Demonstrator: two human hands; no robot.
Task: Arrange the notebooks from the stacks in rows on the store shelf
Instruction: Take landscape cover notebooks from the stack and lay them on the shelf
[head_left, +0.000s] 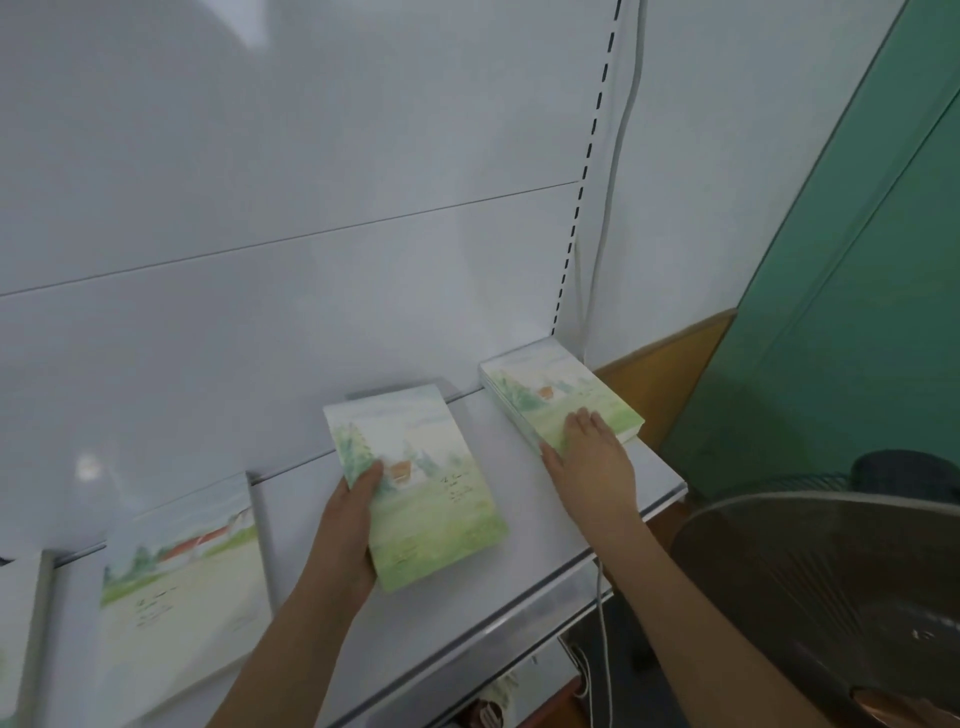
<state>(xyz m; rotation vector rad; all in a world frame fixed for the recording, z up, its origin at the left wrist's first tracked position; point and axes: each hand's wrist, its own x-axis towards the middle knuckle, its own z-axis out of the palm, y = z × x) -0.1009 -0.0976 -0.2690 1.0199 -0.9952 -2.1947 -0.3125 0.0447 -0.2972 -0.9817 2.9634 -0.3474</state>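
On the white store shelf (530, 525), a notebook stack (418, 483) is gripped by the left hand (345, 530); the right hand (592, 457) is laid flat, fingers straight, on another stack (540, 395) beside the green wall (831, 291).

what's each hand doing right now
Left hand: grips the middle notebook stack, thumb on its cover.
Right hand: open, fingers flat on the right notebook stack.

Head view looks down, close, at shelf (545, 525).

The cover writing on the middle stack (415, 488) is too blurred to read. The fan (831, 597) and leftmost notebook (15, 623) are cut off.
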